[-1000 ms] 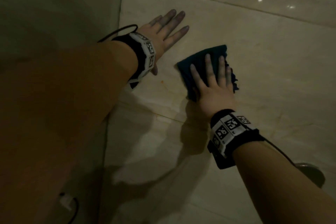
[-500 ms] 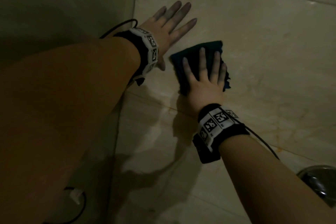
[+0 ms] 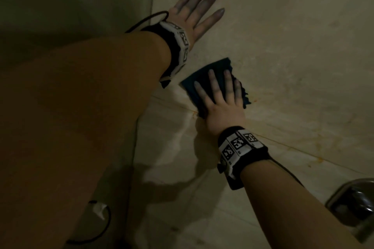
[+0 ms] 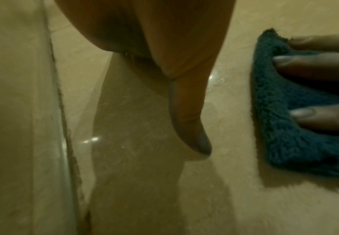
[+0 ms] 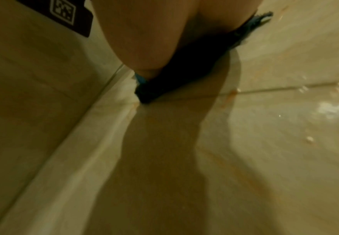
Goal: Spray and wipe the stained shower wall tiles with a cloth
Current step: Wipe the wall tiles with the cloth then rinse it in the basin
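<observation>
Since the earlier frame, both hands have shifted a little lower along the tiled wall. Near the corner, the left hand lies flat with fingers spread straight; just right, the right hand presses straight fingers onto the blue cloth over an orange-stained grout line.

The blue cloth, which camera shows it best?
The head view: the cloth shows nearly whole, flat on the wall tile under the right hand. The left wrist view gives fuzzy texture close up but cuts it off. The right wrist view shows only a dark edge beneath the palm.
</observation>
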A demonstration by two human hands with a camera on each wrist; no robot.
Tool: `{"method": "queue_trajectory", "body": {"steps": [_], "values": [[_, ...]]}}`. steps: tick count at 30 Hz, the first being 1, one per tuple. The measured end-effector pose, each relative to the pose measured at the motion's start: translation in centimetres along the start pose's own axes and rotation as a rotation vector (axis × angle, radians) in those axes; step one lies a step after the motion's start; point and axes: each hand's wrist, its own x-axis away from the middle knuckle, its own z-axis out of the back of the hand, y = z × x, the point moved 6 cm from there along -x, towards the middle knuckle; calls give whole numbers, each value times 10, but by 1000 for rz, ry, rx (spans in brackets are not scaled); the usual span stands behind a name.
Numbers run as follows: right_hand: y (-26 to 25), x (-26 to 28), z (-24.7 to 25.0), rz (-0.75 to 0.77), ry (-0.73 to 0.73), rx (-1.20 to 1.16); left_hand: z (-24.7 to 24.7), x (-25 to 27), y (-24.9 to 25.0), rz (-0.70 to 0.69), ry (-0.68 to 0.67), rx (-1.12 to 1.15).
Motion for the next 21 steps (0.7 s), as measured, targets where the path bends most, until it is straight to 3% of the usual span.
{"method": "queue_trajectory", "body": {"steps": [9, 17, 21], "values": [[-8, 2, -3, -11, -15, -18, -3, -1, 0, 2, 53, -26], [-7, 14, -10, -12, -119, 17, -51, 37, 14, 78, -175, 144], [-9, 14, -10, 8, -155, 75, -75, 61, 29, 135, -175, 232]]}}
